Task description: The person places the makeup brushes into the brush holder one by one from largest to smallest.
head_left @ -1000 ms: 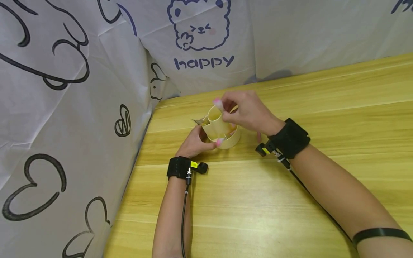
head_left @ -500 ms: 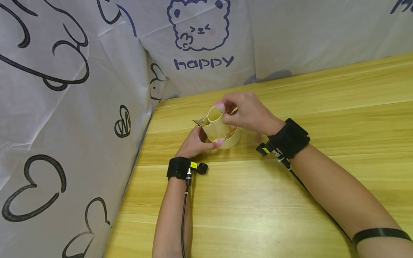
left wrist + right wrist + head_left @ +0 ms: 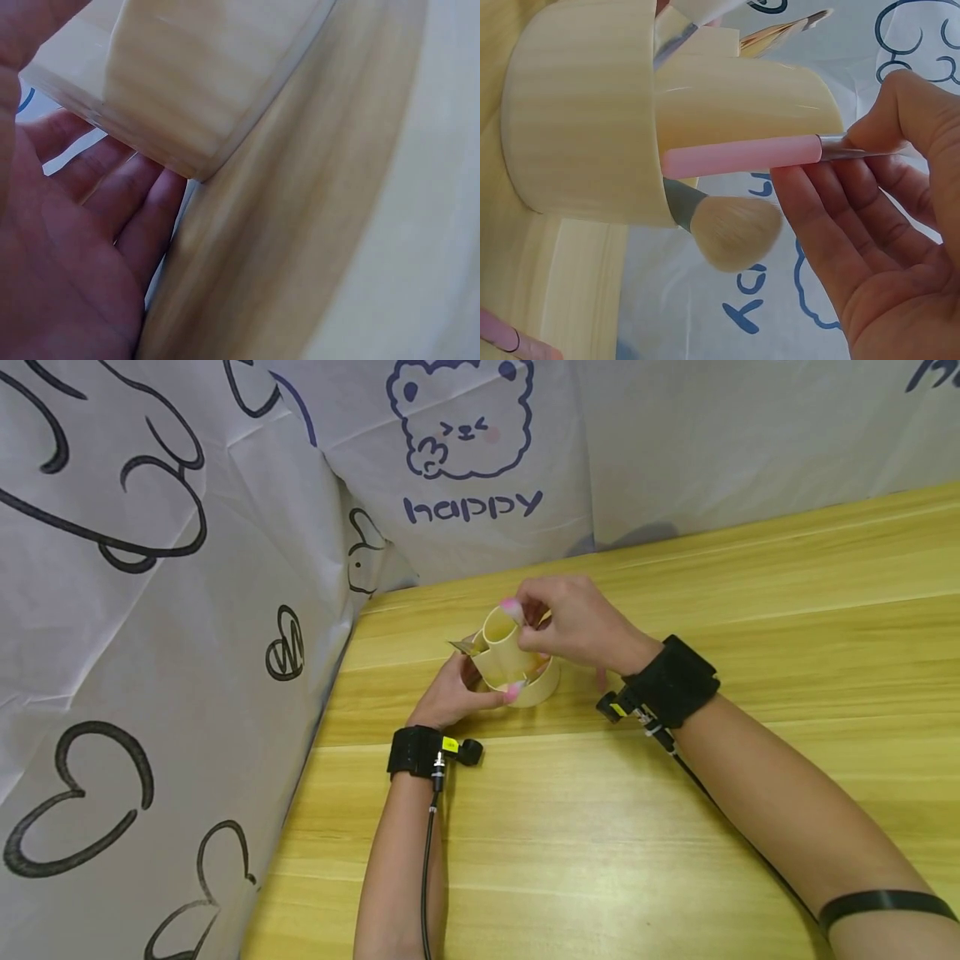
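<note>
A cream makeup brush holder [image 3: 504,658] with a tall tube and lower compartments stands on the table. My left hand [image 3: 454,690] grips its left side, thumb at the front rim and fingers behind, as the left wrist view also shows. Between thumb and fingers, my right hand [image 3: 573,614] pinches a pink-handled makeup brush [image 3: 742,155] by its silver ferrule, bristle end hidden. Its handle end lies right at the rim of the lower compartment [image 3: 585,112]. A fluffy makeup brush [image 3: 735,229] leans out there, and a white brush with a silver band [image 3: 679,41] overlaps the rim.
Brown pointed bristles [image 3: 465,647] stick out at the holder's back left. A pink stick [image 3: 514,337] lies on the wooden table [image 3: 600,827], partly behind the right wrist camera in the head view. White printed cloth [image 3: 465,543] walls the back and left side.
The right hand with the pink-handled makeup brush has shifted down very slightly. The left hand and the makeup brush holder stay in place.
</note>
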A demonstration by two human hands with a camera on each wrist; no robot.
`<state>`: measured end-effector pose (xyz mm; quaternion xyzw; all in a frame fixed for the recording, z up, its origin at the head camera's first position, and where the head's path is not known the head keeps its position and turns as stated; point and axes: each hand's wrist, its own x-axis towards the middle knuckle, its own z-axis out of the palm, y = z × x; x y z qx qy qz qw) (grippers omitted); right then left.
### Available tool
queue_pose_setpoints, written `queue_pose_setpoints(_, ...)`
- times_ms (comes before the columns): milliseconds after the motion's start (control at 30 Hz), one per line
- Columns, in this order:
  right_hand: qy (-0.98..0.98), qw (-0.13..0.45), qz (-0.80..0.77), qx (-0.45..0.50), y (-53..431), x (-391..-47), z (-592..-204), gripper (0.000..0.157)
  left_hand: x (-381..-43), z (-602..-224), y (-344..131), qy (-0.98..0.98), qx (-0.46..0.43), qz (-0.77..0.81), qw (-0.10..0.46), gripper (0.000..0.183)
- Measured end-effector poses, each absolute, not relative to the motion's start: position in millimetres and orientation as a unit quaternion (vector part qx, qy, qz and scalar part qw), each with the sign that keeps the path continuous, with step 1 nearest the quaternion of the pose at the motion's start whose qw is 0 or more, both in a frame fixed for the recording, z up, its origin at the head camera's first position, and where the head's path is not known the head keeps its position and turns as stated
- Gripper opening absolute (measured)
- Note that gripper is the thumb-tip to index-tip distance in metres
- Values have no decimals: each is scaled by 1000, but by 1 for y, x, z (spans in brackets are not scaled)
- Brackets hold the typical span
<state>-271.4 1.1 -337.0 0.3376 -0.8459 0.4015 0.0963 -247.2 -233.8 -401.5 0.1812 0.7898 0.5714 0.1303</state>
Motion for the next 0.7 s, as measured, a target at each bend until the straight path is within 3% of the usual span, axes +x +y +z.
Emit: queue_pose_setpoints(700,-846,79,410,331,0,-271,-335,16,-247,-401,-234,786,179,577,133,74)
